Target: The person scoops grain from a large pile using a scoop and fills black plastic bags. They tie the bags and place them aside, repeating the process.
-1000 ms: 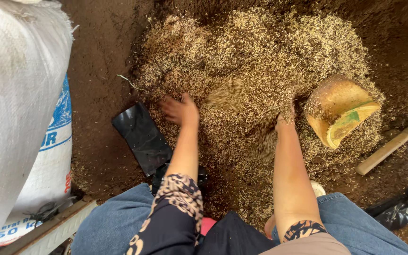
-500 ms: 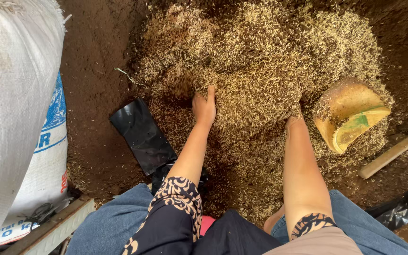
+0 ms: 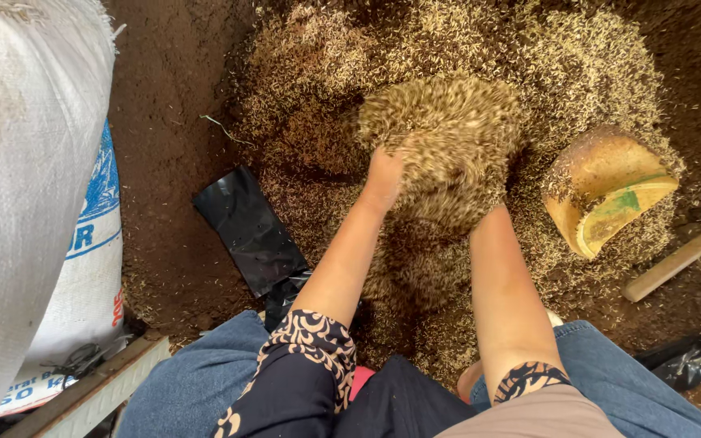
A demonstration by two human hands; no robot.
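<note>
Husks, a tan, blurred heap (image 3: 448, 138), rest on my cupped left hand (image 3: 383, 174) and buried right hand (image 3: 488, 215), palms open beneath to lift them.

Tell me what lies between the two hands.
In the head view, a lifted heap of husks fills the gap between the left hand and the right hand, which is mostly buried in it.

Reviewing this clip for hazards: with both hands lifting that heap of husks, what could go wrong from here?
1. The scooped husks sit loose between the left hand and the right hand, which is mostly buried; some may well spill.
2. Falling husks could cover the black plastic bag lying flat nearby.
3. The yellow scoop and wooden handle lie close to the right arm; a swing might knock them.
</note>
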